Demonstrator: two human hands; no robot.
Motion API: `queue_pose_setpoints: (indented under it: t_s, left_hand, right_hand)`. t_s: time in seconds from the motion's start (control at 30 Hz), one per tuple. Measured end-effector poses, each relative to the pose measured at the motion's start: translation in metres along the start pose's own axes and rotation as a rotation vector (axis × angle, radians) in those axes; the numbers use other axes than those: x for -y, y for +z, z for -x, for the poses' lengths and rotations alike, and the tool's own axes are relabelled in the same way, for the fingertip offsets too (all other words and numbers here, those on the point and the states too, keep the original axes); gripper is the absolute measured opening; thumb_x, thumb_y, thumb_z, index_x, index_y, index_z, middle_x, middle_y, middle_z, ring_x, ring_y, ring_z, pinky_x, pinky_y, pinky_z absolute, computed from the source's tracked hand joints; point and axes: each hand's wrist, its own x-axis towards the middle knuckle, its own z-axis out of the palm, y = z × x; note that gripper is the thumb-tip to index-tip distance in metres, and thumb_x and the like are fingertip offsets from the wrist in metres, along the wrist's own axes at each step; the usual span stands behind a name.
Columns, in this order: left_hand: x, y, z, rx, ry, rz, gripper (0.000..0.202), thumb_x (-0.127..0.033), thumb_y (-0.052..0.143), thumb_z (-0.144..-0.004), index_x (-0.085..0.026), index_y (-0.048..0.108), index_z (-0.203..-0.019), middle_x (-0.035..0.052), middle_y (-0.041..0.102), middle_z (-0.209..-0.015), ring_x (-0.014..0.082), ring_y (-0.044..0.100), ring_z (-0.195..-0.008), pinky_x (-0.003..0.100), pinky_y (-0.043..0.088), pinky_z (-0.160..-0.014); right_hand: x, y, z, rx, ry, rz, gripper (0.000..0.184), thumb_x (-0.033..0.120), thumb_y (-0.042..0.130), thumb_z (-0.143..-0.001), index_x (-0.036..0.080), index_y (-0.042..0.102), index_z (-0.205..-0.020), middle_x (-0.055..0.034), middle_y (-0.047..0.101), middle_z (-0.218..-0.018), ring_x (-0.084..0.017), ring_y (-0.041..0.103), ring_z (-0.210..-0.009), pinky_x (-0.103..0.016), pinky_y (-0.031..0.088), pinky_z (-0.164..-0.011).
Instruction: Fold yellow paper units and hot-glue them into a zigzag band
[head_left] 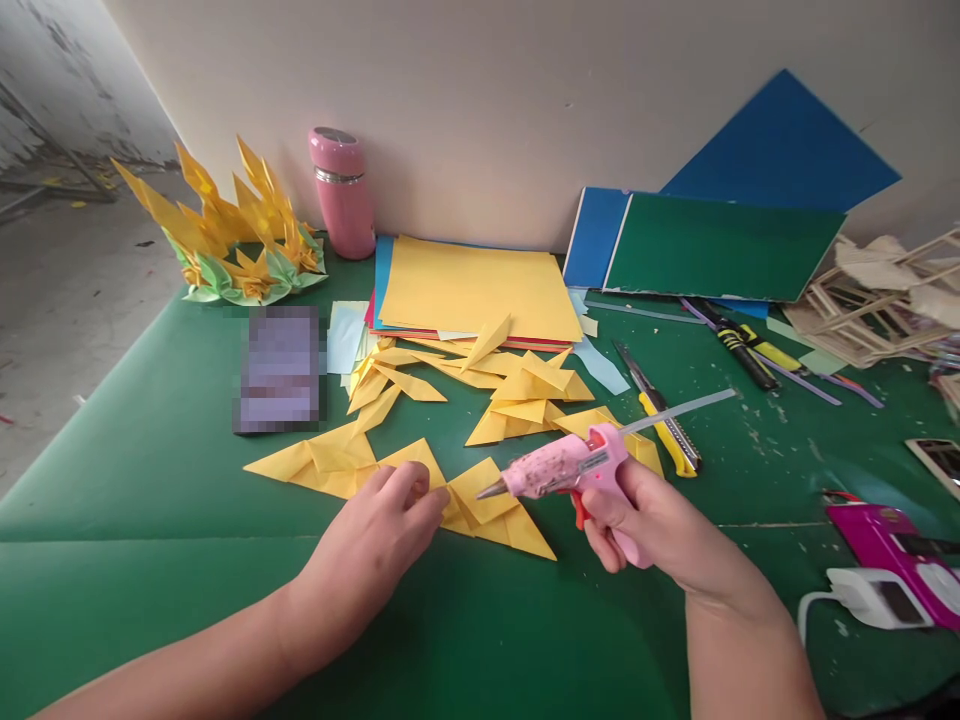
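My right hand (651, 520) is closed round the grip of a pink glue gun (564, 466), a finger on its red trigger. A clear glue stick (682, 410) juts from its back, and the metal nozzle points left at folded yellow paper pieces (487, 505) on the green table (150, 480). My left hand (379, 540) presses down on those pieces, its fingers pinched at the joint where two folded shapes meet. More folded yellow pieces (517, 390) lie scattered just behind.
A stack of coloured sheets (472, 285), a pink flask (341, 190) and a yellow-green paper model (232, 240) stand at the back. Utility knives (664, 420), blue and green boards (712, 240), a wooden frame (870, 300) and a magenta device (892, 550) lie right. A blurred card (279, 368) lies left.
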Motion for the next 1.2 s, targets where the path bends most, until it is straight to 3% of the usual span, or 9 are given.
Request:
queue_pose_setpoints:
  t_s: [0.1,0.27,0.33,0.43,0.53,0.73,0.87,1.0,1.2]
  left_hand:
    - [0.000,-0.001,-0.001,-0.016,0.023,-0.012,0.029,-0.008,0.035,-0.092,-0.017,0.061,-0.082,0.0038,0.054,-0.079,0.0166,0.052,-0.067,0.028,0.047,-0.060]
    - [0.001,0.000,-0.003,-0.042,0.040,-0.021,0.031,-0.013,0.032,-0.095,-0.017,0.062,-0.084,0.0043,0.055,-0.080,0.0173,0.054,-0.069,0.029,0.048,-0.060]
    - [0.001,0.001,-0.003,-0.055,0.050,-0.031,0.031,-0.012,0.032,-0.095,-0.016,0.062,-0.085,0.0043,0.056,-0.080,0.0175,0.055,-0.070,0.030,0.049,-0.062]
    - [0.001,0.002,-0.002,-0.064,0.051,-0.035,0.030,-0.012,0.033,-0.094,-0.016,0.062,-0.086,0.0044,0.057,-0.082,0.0182,0.055,-0.071,0.032,0.049,-0.063]
    - [0.001,0.003,-0.001,-0.059,0.045,-0.020,0.027,-0.011,0.036,-0.093,-0.015,0.062,-0.087,0.0047,0.057,-0.082,0.0185,0.056,-0.070,0.032,0.050,-0.063]
    - [0.002,0.001,-0.003,-0.060,0.068,-0.037,0.027,-0.010,0.036,-0.093,-0.015,0.062,-0.086,0.0045,0.057,-0.081,0.0187,0.056,-0.071,0.032,0.050,-0.062]
    - [0.001,0.001,-0.003,-0.056,0.058,-0.053,0.029,-0.009,0.035,-0.093,-0.015,0.062,-0.086,0.0046,0.057,-0.081,0.0186,0.056,-0.070,0.032,0.050,-0.062]
    - [0.001,0.002,-0.002,-0.030,0.027,-0.026,0.031,-0.009,0.033,-0.093,-0.016,0.062,-0.089,0.0048,0.057,-0.082,0.0182,0.056,-0.070,0.032,0.050,-0.063]
    - [0.001,0.003,0.000,0.002,0.029,-0.033,0.029,-0.008,0.035,-0.093,-0.017,0.061,-0.090,0.0051,0.058,-0.086,0.0188,0.057,-0.076,0.032,0.050,-0.067]
  right_hand:
    - [0.001,-0.004,-0.003,-0.160,-0.080,-0.120,0.057,0.070,0.064,-0.067,0.017,0.052,-0.085,0.0016,0.057,-0.051,-0.012,0.051,-0.040,-0.021,0.039,-0.037]
    - [-0.002,-0.011,-0.011,-0.661,-0.220,-0.155,0.053,0.060,0.075,-0.059,0.017,0.064,-0.087,-0.0020,0.064,-0.064,-0.013,0.056,-0.047,-0.021,0.041,-0.036]
    - [-0.006,-0.015,-0.013,-0.788,-0.245,-0.123,0.051,0.057,0.076,-0.060,0.017,0.067,-0.091,-0.0041,0.068,-0.071,-0.016,0.062,-0.056,-0.021,0.044,-0.040]
    - [-0.009,-0.020,-0.014,-0.836,-0.226,-0.145,0.055,0.052,0.081,-0.055,0.018,0.068,-0.097,-0.0065,0.072,-0.079,-0.020,0.067,-0.069,-0.022,0.049,-0.048]
    - [-0.008,-0.025,-0.014,-0.880,-0.180,-0.223,0.064,0.046,0.086,-0.047,0.018,0.066,-0.101,-0.0049,0.072,-0.075,-0.019,0.066,-0.063,-0.022,0.048,-0.045]
    - [-0.010,-0.040,-0.010,-1.146,-0.248,-0.317,0.049,0.047,0.084,-0.044,0.018,0.069,-0.081,-0.0023,0.070,-0.078,-0.016,0.064,-0.066,-0.024,0.052,-0.053]
    - [-0.021,-0.054,-0.007,-1.238,-0.138,-0.129,0.047,0.050,0.080,-0.050,0.018,0.070,-0.083,-0.0010,0.067,-0.071,-0.017,0.061,-0.064,-0.025,0.049,-0.050]
    - [-0.026,-0.059,-0.007,-1.219,0.079,0.148,0.051,0.057,0.072,-0.058,0.016,0.070,-0.088,-0.0022,0.065,-0.067,-0.019,0.059,-0.057,-0.028,0.046,-0.046]
    - [-0.021,-0.054,-0.007,-1.178,0.092,0.377,0.052,0.059,0.072,-0.057,0.018,0.060,-0.088,-0.0028,0.065,-0.066,-0.020,0.058,-0.049,-0.029,0.042,-0.043]
